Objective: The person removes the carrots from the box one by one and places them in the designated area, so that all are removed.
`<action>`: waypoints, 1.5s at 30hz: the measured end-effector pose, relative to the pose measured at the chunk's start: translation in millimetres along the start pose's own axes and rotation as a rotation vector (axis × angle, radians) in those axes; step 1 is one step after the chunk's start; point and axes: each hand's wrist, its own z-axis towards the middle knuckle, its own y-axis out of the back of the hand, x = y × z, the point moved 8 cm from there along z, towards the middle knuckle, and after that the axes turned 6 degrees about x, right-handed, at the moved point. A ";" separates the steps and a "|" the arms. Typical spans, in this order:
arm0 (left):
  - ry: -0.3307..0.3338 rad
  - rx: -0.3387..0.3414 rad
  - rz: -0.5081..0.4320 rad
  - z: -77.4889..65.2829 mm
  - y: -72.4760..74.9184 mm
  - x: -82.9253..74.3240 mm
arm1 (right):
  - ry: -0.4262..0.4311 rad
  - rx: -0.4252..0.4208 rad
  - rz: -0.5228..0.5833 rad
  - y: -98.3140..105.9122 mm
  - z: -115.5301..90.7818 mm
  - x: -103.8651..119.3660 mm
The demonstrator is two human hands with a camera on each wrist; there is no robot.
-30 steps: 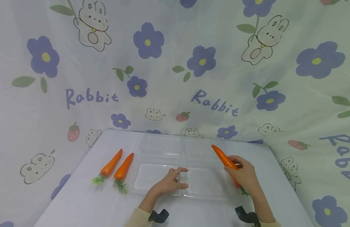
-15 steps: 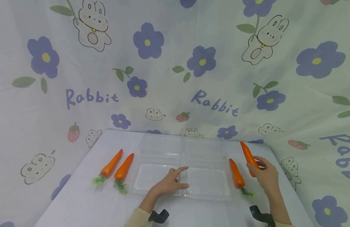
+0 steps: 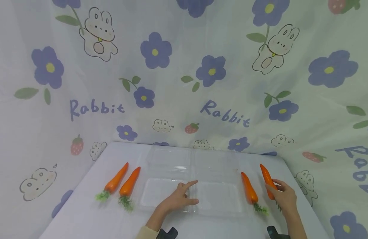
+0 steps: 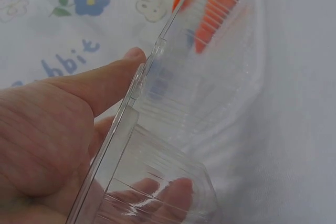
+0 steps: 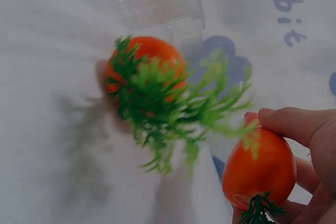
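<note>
Glossy orange toy carrots with green leaf tops lie at both sides of two clear plastic boxes. My right hand pinches a carrot at the right of the table; in the right wrist view the thumb rests on this carrot. Left of it lies another carrot. My left hand is over the left box, thumb and forefinger spread near the seam with the right box. In the left wrist view its thumb meets the clear rim, and fingers show through the plastic.
Two more carrots, one outer and one inner, lie left of the boxes. Clear lids, left and right, lie folded back behind them. A patterned cloth hangs behind the white table.
My right hand has carried its carrot rightward from above the right box, then lowered it beside the other carrot on that side. My left hand has stayed put. The head view has tilted slightly up.
</note>
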 end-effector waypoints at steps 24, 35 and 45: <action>-0.006 0.010 -0.035 -3.5 -5.4 -2.2 | -0.090 0.091 -0.002 -20.1 2.7 -34.5; -0.005 0.000 -0.012 -5.9 -3.1 -1.3 | -0.064 0.100 -0.057 -25.3 -0.7 -25.0; 0.003 -0.009 0.002 -2.8 -1.2 -2.8 | -0.064 0.137 -0.048 -28.8 5.7 -22.8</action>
